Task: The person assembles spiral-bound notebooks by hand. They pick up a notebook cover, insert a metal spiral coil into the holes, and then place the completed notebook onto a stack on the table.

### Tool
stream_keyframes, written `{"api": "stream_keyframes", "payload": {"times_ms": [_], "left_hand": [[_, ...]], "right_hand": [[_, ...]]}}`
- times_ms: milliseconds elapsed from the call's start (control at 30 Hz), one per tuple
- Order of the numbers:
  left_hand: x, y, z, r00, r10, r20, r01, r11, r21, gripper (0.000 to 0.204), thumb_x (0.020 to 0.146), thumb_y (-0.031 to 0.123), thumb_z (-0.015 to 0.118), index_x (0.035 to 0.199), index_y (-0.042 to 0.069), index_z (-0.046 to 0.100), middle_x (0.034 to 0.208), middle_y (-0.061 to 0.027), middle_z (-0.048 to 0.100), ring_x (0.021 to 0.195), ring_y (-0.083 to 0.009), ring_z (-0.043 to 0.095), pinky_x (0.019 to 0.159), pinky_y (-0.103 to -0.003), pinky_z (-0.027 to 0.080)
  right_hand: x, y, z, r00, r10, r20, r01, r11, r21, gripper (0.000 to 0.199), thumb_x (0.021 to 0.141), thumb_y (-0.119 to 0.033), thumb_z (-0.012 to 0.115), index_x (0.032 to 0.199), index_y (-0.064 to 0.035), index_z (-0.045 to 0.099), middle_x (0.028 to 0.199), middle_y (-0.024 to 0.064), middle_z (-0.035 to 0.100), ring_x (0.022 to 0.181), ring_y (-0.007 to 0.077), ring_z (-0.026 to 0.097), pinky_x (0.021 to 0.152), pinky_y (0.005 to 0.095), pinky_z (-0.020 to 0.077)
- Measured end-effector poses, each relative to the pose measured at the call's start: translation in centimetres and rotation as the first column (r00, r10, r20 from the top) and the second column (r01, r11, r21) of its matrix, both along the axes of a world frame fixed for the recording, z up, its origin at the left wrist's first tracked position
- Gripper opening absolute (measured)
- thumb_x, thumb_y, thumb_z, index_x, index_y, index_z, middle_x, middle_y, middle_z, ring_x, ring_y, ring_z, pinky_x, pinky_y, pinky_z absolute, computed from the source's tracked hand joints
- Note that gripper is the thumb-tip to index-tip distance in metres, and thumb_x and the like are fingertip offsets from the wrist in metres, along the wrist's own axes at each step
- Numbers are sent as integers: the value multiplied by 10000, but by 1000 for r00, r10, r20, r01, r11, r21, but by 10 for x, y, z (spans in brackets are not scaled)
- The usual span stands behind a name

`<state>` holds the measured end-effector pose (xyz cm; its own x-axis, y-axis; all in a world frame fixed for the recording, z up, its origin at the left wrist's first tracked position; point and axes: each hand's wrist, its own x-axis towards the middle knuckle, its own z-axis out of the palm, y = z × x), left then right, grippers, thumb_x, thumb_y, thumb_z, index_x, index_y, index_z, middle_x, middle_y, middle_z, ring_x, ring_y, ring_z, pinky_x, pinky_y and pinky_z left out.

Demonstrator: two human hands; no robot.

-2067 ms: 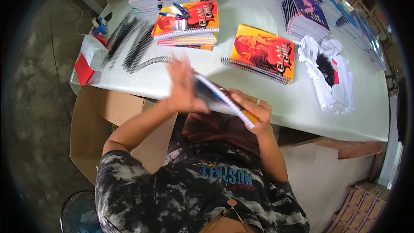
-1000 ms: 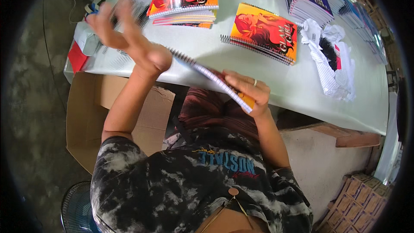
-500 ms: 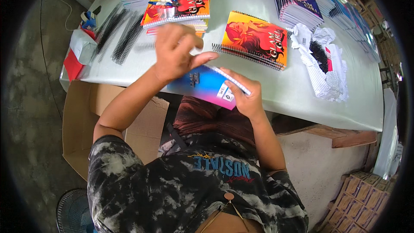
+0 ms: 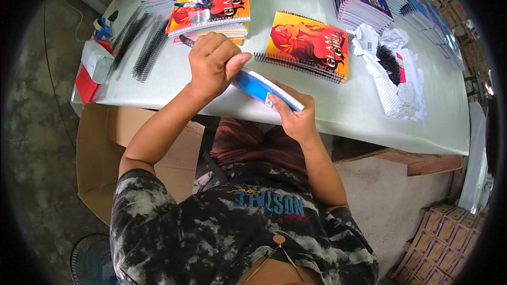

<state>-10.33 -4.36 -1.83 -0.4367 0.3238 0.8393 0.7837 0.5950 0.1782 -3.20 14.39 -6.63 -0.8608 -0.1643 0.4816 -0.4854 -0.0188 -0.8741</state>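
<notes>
My right hand [image 4: 300, 119] grips a blue notebook [image 4: 255, 86] by its right end, thumb on the cover, holding it tilted over the table's near edge. White punched page edges face up along its top. My left hand [image 4: 214, 66] is closed at the notebook's left end, its fingers wrapped round a black spiral binding coil [image 4: 186, 40] whose end sticks out to the upper left. The rest of that coil is hidden by the fist. Just beyond lies a stack of orange-red notebooks [image 4: 211, 13] with blue-handled pliers [image 4: 199, 1] on top.
Bound orange-red notebooks [image 4: 309, 45] lie at the table's middle. Loose black coils [image 4: 150, 47] are spread at left. Crumpled white paper [image 4: 396, 95] holds a dark tangle at right. Tall notebook stacks [image 4: 362, 0] line the far side. An open cardboard box [image 4: 95, 153] stands below the table.
My left hand has closed from a looser, spread-thumb pose and come down to the notebook's end. The notebook has tipped, so less of its cover shows. The view has shifted slightly.
</notes>
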Motion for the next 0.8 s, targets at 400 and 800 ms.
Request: {"api": "stream_keyframes", "payload": {"times_ms": [400,800], "left_hand": [[45,-29,-69,910,-267,-317,130,911,-392,904,731,765,344,1351,110,292,1339,-224,329,1288,-454,171,1032,-589,16],[38,-17,-55,926,1,-378,-79,978,-191,987,660,759,467,1255,-24,391,1184,-293,405,1143,-444,356,909,-631,252]], "right_hand": [[-1,7,-2,954,21,-300,36,982,183,393,718,-19,652,1105,3,584,1084,150,610,973,260,612,823,319,487],[3,-8,-5,943,34,-331,29,983,184,413,703,18,614,1113,-3,575,1063,146,617,915,265,628,776,326,499]]}}
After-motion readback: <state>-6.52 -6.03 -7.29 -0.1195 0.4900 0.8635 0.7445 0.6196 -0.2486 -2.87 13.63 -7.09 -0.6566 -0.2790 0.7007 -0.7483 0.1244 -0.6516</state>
